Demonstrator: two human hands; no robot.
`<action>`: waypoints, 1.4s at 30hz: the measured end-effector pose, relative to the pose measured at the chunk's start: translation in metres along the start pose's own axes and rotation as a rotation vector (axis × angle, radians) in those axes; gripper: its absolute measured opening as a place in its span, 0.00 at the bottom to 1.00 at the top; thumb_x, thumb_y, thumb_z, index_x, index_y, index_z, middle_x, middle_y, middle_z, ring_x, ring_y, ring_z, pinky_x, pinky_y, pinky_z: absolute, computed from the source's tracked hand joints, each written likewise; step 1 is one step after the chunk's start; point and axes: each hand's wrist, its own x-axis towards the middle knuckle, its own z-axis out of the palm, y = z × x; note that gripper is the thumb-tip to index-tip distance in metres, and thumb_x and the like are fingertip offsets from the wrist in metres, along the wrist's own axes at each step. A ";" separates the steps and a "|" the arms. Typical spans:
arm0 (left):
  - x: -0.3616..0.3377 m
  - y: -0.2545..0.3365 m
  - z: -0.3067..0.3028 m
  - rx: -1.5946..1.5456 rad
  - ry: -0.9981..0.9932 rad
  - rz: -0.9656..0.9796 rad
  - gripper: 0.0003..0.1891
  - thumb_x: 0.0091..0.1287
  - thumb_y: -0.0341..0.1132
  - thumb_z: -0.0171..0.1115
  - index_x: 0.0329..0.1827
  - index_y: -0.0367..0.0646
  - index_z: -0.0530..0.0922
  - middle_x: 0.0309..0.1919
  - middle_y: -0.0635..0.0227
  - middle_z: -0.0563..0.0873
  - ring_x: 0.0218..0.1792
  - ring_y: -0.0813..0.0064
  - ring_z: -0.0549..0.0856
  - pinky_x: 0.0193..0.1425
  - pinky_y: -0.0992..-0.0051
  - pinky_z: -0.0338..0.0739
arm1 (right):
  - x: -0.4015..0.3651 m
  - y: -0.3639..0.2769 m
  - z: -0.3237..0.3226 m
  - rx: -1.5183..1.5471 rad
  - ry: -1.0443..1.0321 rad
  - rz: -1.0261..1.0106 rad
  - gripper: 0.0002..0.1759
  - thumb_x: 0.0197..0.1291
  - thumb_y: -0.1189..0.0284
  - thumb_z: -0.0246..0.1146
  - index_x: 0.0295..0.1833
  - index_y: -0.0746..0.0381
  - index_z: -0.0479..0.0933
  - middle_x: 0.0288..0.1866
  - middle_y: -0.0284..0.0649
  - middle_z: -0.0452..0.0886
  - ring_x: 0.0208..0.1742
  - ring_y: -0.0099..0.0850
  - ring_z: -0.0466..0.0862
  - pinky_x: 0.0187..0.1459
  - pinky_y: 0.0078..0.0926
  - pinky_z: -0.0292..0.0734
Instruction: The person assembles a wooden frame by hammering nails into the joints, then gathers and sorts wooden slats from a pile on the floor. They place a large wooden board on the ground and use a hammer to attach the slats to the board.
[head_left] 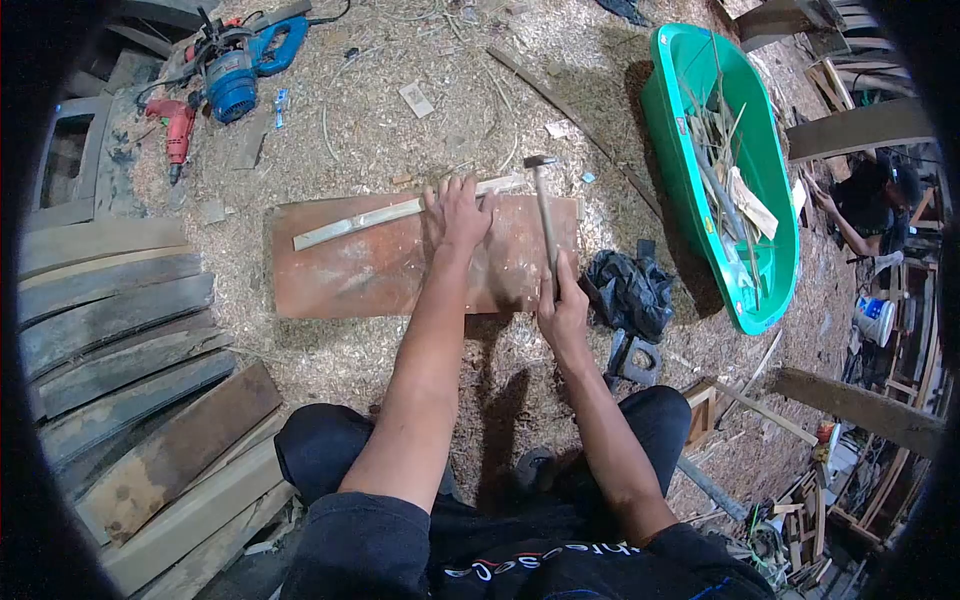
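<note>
A narrow, pale wooden strip (360,222) lies slanted across a reddish-brown board (345,280) on the ground. My left hand (460,212) grips the strip near its right part, fingers bent over its far edge. In my right hand (563,310) is a hammer (546,215), held by its wooden handle. Its dark metal head points away from me, just past the far edge of the board and close to the strip's right end. The underside of the strip beneath my left fingers is hidden.
Wood shavings cover the ground. A green plastic tub (665,110) with wood scraps stands right, near a crumpled black bag (630,290). A blue power tool (233,85) and red drill (177,135) lie upper left. Planks (120,330) are stacked left. Another person (880,200) sits far right.
</note>
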 end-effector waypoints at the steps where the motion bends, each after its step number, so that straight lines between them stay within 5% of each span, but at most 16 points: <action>1: 0.001 0.001 -0.002 0.009 -0.020 -0.005 0.23 0.67 0.54 0.58 0.53 0.44 0.81 0.49 0.55 0.84 0.57 0.57 0.77 0.72 0.50 0.54 | -0.002 0.001 0.001 0.016 -0.021 0.053 0.20 0.70 0.74 0.57 0.65 0.68 0.72 0.35 0.61 0.83 0.35 0.47 0.88 0.36 0.37 0.80; 6: 0.005 0.003 -0.009 0.044 -0.159 -0.036 0.27 0.68 0.54 0.56 0.63 0.46 0.77 0.56 0.57 0.81 0.62 0.60 0.75 0.72 0.49 0.53 | -0.026 0.019 0.021 0.034 -0.004 0.301 0.21 0.73 0.67 0.55 0.67 0.64 0.69 0.40 0.62 0.83 0.42 0.55 0.86 0.42 0.44 0.78; 12: -0.002 0.000 -0.008 -0.081 -0.006 0.079 0.22 0.67 0.48 0.62 0.60 0.49 0.80 0.56 0.62 0.82 0.61 0.62 0.77 0.70 0.50 0.58 | -0.022 0.023 0.028 -0.050 0.007 0.408 0.23 0.74 0.63 0.50 0.69 0.64 0.65 0.45 0.68 0.81 0.47 0.67 0.81 0.47 0.57 0.73; 19: -0.057 -0.012 -0.031 -0.117 0.202 0.130 0.16 0.67 0.40 0.63 0.56 0.47 0.83 0.63 0.65 0.79 0.68 0.63 0.73 0.78 0.53 0.53 | -0.032 0.027 0.025 -0.029 -0.036 0.308 0.23 0.74 0.65 0.50 0.68 0.65 0.65 0.46 0.69 0.80 0.47 0.68 0.80 0.47 0.57 0.74; 20: -0.073 -0.015 -0.037 -0.021 0.113 0.085 0.21 0.71 0.43 0.58 0.65 0.47 0.78 0.70 0.62 0.74 0.73 0.62 0.68 0.79 0.55 0.54 | -0.035 0.028 0.026 -0.004 -0.012 0.295 0.22 0.74 0.67 0.51 0.67 0.67 0.66 0.45 0.68 0.80 0.46 0.67 0.81 0.46 0.55 0.76; 27: -0.068 -0.022 -0.022 0.007 0.112 0.048 0.21 0.71 0.38 0.54 0.66 0.48 0.78 0.72 0.61 0.73 0.75 0.61 0.67 0.80 0.53 0.50 | -0.072 0.014 0.027 0.084 0.018 0.018 0.15 0.73 0.70 0.52 0.60 0.65 0.70 0.36 0.57 0.79 0.37 0.57 0.81 0.38 0.45 0.75; 31: -0.068 -0.021 -0.021 -0.014 0.106 0.026 0.21 0.70 0.38 0.54 0.65 0.49 0.79 0.71 0.61 0.74 0.74 0.60 0.68 0.79 0.51 0.51 | -0.060 -0.026 0.012 0.121 -0.172 0.250 0.18 0.72 0.70 0.54 0.62 0.66 0.70 0.39 0.61 0.80 0.38 0.58 0.82 0.40 0.45 0.77; 34: -0.071 -0.023 -0.023 -0.028 0.097 0.033 0.20 0.69 0.37 0.55 0.64 0.49 0.79 0.70 0.61 0.74 0.74 0.60 0.69 0.79 0.51 0.51 | -0.046 -0.039 0.009 0.102 -0.083 0.118 0.19 0.72 0.70 0.54 0.65 0.66 0.71 0.40 0.62 0.81 0.39 0.58 0.84 0.41 0.45 0.77; 38: -0.069 -0.023 -0.020 -0.035 0.110 0.032 0.20 0.68 0.37 0.56 0.64 0.49 0.80 0.71 0.63 0.74 0.74 0.62 0.68 0.79 0.52 0.49 | -0.045 -0.025 0.006 0.043 -0.260 0.133 0.22 0.71 0.73 0.55 0.66 0.72 0.68 0.41 0.69 0.80 0.43 0.62 0.84 0.43 0.51 0.78; 41: -0.070 -0.025 -0.022 -0.055 0.133 0.033 0.21 0.68 0.37 0.56 0.64 0.49 0.79 0.71 0.64 0.74 0.74 0.63 0.68 0.80 0.52 0.49 | -0.042 -0.043 0.002 0.135 -0.118 0.077 0.23 0.70 0.73 0.55 0.67 0.72 0.68 0.41 0.69 0.80 0.43 0.62 0.84 0.42 0.50 0.78; 42: -0.071 -0.024 -0.023 -0.064 0.145 0.045 0.21 0.68 0.37 0.56 0.64 0.49 0.79 0.71 0.64 0.74 0.74 0.63 0.68 0.80 0.52 0.48 | -0.039 -0.058 -0.006 0.122 -0.190 0.226 0.23 0.70 0.73 0.56 0.66 0.73 0.68 0.39 0.69 0.80 0.42 0.61 0.84 0.41 0.49 0.79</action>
